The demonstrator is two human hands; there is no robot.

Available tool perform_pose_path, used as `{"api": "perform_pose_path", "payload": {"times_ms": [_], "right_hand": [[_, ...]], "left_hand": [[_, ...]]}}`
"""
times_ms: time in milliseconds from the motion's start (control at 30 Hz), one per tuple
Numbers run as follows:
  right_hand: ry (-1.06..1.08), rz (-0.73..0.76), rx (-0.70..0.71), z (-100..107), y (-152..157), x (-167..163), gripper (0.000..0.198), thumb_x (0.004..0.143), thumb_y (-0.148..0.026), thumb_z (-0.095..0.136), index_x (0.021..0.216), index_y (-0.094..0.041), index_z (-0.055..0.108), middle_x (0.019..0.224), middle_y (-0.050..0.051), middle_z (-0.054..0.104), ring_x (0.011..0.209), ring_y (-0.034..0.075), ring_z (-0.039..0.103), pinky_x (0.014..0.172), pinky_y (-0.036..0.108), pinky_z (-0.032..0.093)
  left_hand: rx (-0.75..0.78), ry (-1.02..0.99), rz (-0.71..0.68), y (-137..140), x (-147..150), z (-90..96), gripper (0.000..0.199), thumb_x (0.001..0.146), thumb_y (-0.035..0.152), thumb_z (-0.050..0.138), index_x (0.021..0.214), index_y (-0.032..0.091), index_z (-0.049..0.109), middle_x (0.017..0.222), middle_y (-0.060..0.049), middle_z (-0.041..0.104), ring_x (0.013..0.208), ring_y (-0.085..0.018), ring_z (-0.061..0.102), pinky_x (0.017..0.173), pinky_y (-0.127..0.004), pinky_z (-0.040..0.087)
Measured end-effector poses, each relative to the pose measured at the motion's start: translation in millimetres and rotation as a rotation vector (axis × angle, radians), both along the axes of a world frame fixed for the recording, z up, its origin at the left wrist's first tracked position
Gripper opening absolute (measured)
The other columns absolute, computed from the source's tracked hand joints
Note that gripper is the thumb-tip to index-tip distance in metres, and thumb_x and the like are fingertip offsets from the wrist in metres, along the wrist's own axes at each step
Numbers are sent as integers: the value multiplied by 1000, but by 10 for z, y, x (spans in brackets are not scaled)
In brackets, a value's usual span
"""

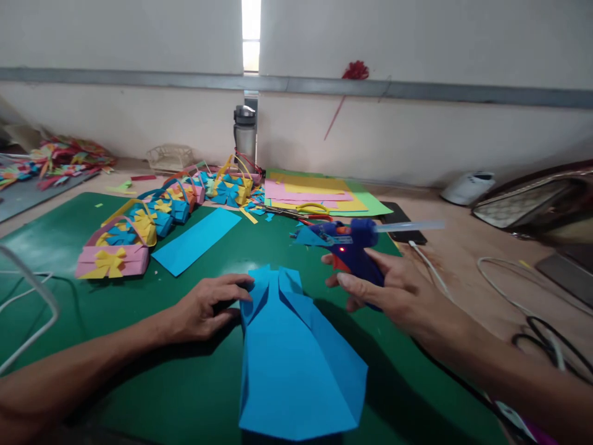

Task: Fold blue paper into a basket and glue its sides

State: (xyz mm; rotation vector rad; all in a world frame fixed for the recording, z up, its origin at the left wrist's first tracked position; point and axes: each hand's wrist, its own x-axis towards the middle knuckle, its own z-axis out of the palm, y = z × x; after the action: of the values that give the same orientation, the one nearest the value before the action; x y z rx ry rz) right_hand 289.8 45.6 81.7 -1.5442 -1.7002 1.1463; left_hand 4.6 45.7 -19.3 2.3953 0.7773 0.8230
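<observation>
Head view: left hand [204,309], grip narrow, holds the left edge of a folded sky-blue paper form [296,371] on the green desk [273,247], apparently steadying it; right hand [393,284] grips a blue-and-orange plastic glue gun [359,250], presumably keeping its nozzle [293,235] off the paper.

Well beyond the left hand [199,307] and right hand [403,289], a pale wall [120,120], crossed from side to side by a gray rail [185,80]. Ahead and between the two hands, a narrow upright slit [251,28] in that wall, glaring white near the top. Below both hands, a dark green mat [92,309] over a tan tabletop [467,272], bare wood tone showing past the right hand. Dark shadows on the green near each hand.
</observation>
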Motion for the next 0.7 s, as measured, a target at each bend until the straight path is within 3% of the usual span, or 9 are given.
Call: {"api": "perform_pose_path", "payload": {"times_ms": [100, 167, 267, 467, 600, 700], "right_hand": [[120, -49, 29, -124, -140, 89, 45, 68, -49, 66, 101, -19, 59, 99, 8, 65, 76, 23, 63, 57, 33, 54], [155, -119, -5, -175, -248, 122, 46, 70, -53, 65, 102, -20, 60, 100, 8, 67, 81, 24, 64, 63, 35, 56], [132, -215, -56, -181, -394, 140, 43, 74, -55, 61, 98, -19, 64, 97, 10, 69, 82, 26, 66, 72, 38, 55], [149, -173, -59, -239, -467, 163, 43, 75, -55, 60, 98, -20, 65, 99, 11, 70, 84, 28, 66, 80, 41, 53], [131, -183, -71, -293, -383, 193, 41, 76, -54, 60, 96, -18, 64, 96, 11, 70, 79, 26, 67, 79, 40, 52], [44, -176, -37, -224, -326, 184, 40, 74, -53, 61, 94, -19, 64, 88, 8, 70, 75, 25, 65, 75, 38, 52]], "left_hand": [[9, 66, 57, -35, 3, -1, 50, 85, 17, 51, 134, 16, 38, 125, -15, 57, 117, -22, 54, 98, -39, 45], [44, 136, 81, -45, 11, -15, 58, 86, 19, 51, 139, 16, 28, 128, -16, 54, 119, -22, 52, 98, -40, 44], [167, 223, 58, -28, 36, -56, 50, 87, 21, 50, 135, 18, 35, 132, -15, 51, 120, -24, 50, 97, -41, 45], [313, 343, 0, 27, 105, -64, 33, 89, 26, 48, 120, 16, 51, 127, -16, 53, 112, -27, 51, 92, -45, 46], [330, 335, 14, 47, 110, -59, 36, 91, 22, 42, 127, 16, 44, 125, -16, 53, 108, -26, 53, 90, -42, 48], [370, 308, 84, 89, 98, -81, 42, 93, 16, 36, 135, 18, 32, 124, -16, 52, 106, -23, 54, 85, -35, 50]]}}
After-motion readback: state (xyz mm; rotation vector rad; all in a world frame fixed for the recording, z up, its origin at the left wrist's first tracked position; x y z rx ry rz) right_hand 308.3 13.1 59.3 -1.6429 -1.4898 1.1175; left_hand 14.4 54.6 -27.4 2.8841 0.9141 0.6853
